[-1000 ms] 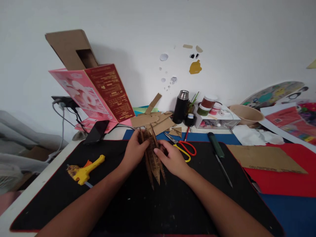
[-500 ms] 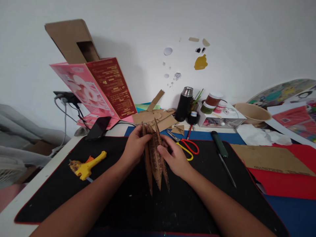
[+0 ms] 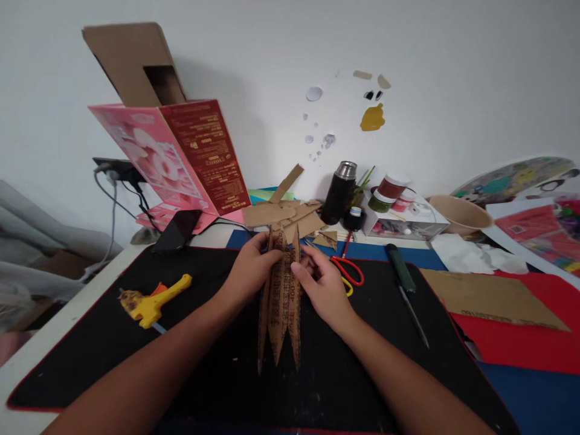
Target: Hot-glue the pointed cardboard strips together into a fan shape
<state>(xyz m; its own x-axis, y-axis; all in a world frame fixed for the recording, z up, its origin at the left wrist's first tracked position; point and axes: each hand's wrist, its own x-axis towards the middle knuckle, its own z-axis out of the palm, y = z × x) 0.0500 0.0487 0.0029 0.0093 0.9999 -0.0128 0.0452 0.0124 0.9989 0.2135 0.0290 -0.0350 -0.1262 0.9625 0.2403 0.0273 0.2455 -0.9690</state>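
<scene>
From my end I see brown cardboard strips (image 3: 278,302), dark characters printed along their length. The glue gun (image 3: 151,306) reads yellow to me, with an orange trigger and brownish blotches — the scissors (image 3: 352,262) show one red handle, one yellow. I see a black mat (image 3: 231,389) edged in red, a black flask (image 3: 337,198) with a silver top, and a box (image 3: 199,158) with pink and dark-red faces — gold lettering on the red.

Worn on my head, the single camera looks forward and down from near above my bare left hand (image 3: 252,267) and right hand (image 3: 327,290), over the flat black red-edged mat (image 3: 222,386), to the greyish-white wall (image 3: 258,54) beyond.
</scene>
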